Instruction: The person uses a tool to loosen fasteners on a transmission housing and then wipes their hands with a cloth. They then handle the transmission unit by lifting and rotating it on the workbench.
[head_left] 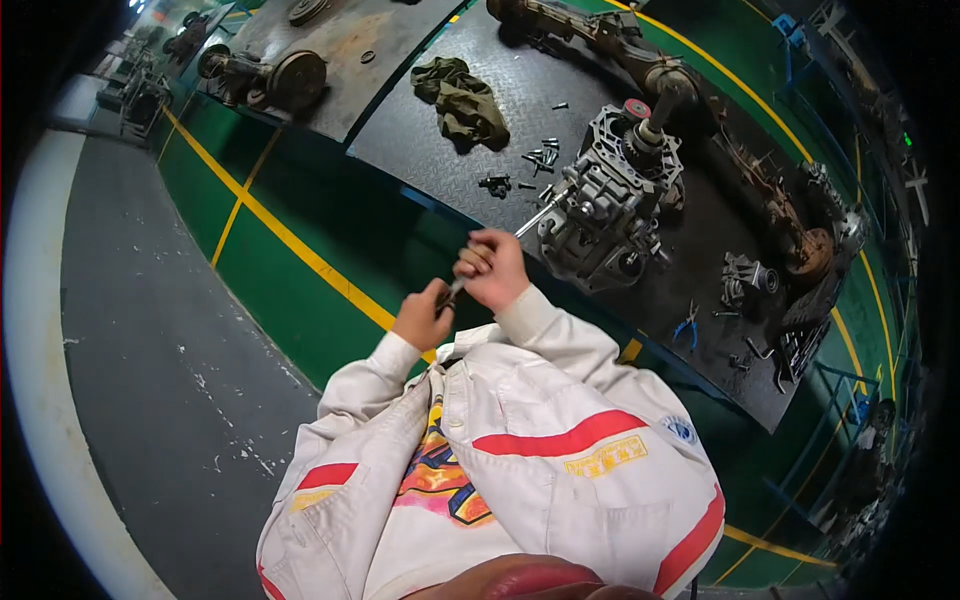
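A long silver socket wrench (536,221) runs from my hands up to the side of a metal gearbox (610,200) near the table's front edge. My right hand (495,268) is closed around its shaft, fingers wrapped. Lower and to the left, my left hand (425,318) grips the darker near end of the same tool. The far end meets the gearbox housing; the exact contact is too small to tell. Left of the gearbox lie several loose bolts (545,154) and a small dark metal part (494,185).
A crumpled olive cloth (460,100) lies on the dark patterned metal table (390,140). Behind the gearbox stretches a rusty axle (740,150). On the right are blue-handled pliers (687,326), a metal part (748,279) and several wrenches (800,350). Another table (345,75) holds a drum assembly (290,78).
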